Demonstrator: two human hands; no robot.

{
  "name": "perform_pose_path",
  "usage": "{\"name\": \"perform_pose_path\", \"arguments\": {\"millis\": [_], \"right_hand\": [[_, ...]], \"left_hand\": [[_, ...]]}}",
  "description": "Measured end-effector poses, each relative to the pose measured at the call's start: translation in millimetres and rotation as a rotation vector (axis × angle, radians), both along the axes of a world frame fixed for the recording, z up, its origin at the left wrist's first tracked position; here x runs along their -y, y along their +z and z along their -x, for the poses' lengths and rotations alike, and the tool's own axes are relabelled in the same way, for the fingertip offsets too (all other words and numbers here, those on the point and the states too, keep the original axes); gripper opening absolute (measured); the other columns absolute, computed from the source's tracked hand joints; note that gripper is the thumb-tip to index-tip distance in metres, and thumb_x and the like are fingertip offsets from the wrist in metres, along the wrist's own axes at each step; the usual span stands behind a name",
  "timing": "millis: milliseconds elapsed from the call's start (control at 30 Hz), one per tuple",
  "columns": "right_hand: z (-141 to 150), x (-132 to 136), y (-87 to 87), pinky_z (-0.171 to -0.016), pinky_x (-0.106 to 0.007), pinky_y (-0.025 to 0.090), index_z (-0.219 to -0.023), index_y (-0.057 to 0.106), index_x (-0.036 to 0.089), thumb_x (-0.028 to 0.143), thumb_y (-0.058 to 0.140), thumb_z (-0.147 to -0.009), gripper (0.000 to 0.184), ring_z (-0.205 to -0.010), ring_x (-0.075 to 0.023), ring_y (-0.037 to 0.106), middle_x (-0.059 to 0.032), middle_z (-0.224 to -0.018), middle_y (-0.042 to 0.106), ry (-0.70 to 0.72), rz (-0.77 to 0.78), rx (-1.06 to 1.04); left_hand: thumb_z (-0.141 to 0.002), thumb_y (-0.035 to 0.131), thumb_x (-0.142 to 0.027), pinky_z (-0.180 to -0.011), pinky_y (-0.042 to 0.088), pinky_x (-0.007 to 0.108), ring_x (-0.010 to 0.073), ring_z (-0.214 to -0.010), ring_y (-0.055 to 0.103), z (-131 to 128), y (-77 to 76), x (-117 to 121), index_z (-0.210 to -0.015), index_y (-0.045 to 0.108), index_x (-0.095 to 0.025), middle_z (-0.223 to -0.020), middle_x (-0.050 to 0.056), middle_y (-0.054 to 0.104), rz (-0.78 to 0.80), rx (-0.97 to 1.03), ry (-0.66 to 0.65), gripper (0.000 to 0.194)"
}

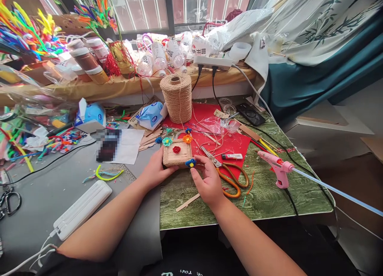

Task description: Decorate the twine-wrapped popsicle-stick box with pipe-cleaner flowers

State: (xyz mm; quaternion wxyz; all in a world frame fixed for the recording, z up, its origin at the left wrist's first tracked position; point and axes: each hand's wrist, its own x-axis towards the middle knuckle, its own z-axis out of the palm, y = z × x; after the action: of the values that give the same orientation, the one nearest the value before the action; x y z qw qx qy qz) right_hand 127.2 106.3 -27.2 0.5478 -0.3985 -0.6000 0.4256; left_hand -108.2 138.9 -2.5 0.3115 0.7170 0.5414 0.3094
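A small square box wrapped in jute twine [179,159] sits at the middle of the work surface. My left hand [155,169] grips its left side, thumb along the near edge. At the box's near right corner, my right hand [208,181] pinches a blue flower with a yellow centre [190,163] between thumb and fingers. A red flower [176,149] lies on the box's top. An orange flower [187,138] and a turquoise flower [167,141] sit at its far corners, with small blue flowers close by.
Orange-handled scissors [231,179] lie right of my right hand. A pink glue gun [277,167] stands further right, its cord trailing off the edge. Behind the box are a twine spool [176,100] and a tissue pack [149,115]. A white power bank [83,210] lies left.
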Motion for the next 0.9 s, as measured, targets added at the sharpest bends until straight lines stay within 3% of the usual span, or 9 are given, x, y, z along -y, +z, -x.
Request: {"name": "perform_pose_path", "arguments": {"millis": [133,267,367,467,533,700,900], "right_hand": [[-2.0,7.2,1.7,-0.118,-0.056,0.054,-0.154,0.048,0.030,0.029,0.063,-0.102,0.054,-0.137,-0.0294,0.064,-0.0126,-0.152,0.061,0.111,-0.041,-0.016],[0.0,12.1,6.2,-0.119,-0.058,0.053,-0.162,0.033,0.033,0.026,0.060,-0.104,0.065,-0.142,-0.0293,0.061,-0.0136,-0.161,0.054,0.166,-0.078,-0.120],[-1.3,11.9,7.8,-0.111,-0.055,0.058,-0.154,0.045,0.031,0.028,0.060,-0.104,0.053,-0.132,-0.0289,0.066,-0.0143,-0.150,0.061,0.088,-0.091,-0.117],[-6.2,8.9,9.1,-0.100,-0.051,0.061,-0.124,0.067,0.028,0.027,0.063,-0.103,0.021,-0.110,-0.0271,0.071,-0.0104,-0.118,0.072,-0.097,-0.143,-0.008],[-9.5,6.3,11.0,-0.098,-0.052,0.059,-0.109,0.072,0.028,0.026,0.065,-0.102,0.010,-0.103,-0.0271,0.071,-0.0079,-0.106,0.073,-0.184,-0.190,0.059],[-12.1,4.4,16.5,-0.099,-0.053,0.057,-0.105,0.077,0.030,0.024,0.062,-0.104,0.016,-0.104,-0.0280,0.071,-0.0056,-0.101,0.077,-0.194,-0.229,0.043],[-13.1,10.5,18.9,-0.095,-0.054,0.056,-0.089,0.075,0.028,0.032,0.051,-0.106,0.030,-0.102,-0.0289,0.069,-0.0080,-0.100,0.073,-0.167,-0.236,0.079]], "left_hand": [[-0.094,0.072,-0.053,-0.127,0.040,0.054,0.0351,-0.147,0.054,5.8,-4.2,0.1,-0.156,0.046,-0.022,-0.158,0.013,0.057,0.035,0.146,0.032,0.074],[-0.093,0.073,-0.056,-0.133,0.032,0.053,0.0343,-0.155,0.045,12.0,-12.6,1.5,-0.162,0.038,-0.021,-0.166,0.013,0.049,0.021,0.184,0.098,0.085],[-0.092,0.073,-0.058,-0.132,0.034,0.054,0.0346,-0.155,0.046,12.8,-16.5,3.0,-0.164,0.033,-0.022,-0.166,0.014,0.048,0.017,0.157,0.131,0.090],[-0.089,0.076,-0.060,-0.131,0.034,0.055,0.0363,-0.155,0.044,11.0,-16.6,4.1,-0.164,0.030,-0.022,-0.166,0.016,0.046,0.023,0.060,0.153,0.096],[-0.088,0.077,-0.060,-0.131,0.034,0.057,0.0374,-0.156,0.043,9.9,-16.0,4.2,-0.164,0.029,-0.021,-0.166,0.017,0.044,0.032,-0.008,0.148,0.098],[-0.085,0.080,-0.057,-0.132,0.033,0.056,0.0371,-0.157,0.041,12.6,-17.5,4.2,-0.167,0.022,-0.023,-0.168,0.017,0.042,0.052,-0.048,0.129,0.106],[-0.080,0.086,-0.056,-0.135,0.025,0.056,0.0375,-0.165,0.026,17.2,-20.6,1.9,-0.172,0.007,-0.025,-0.178,0.016,0.023,0.063,-0.023,0.121,0.125]]}}
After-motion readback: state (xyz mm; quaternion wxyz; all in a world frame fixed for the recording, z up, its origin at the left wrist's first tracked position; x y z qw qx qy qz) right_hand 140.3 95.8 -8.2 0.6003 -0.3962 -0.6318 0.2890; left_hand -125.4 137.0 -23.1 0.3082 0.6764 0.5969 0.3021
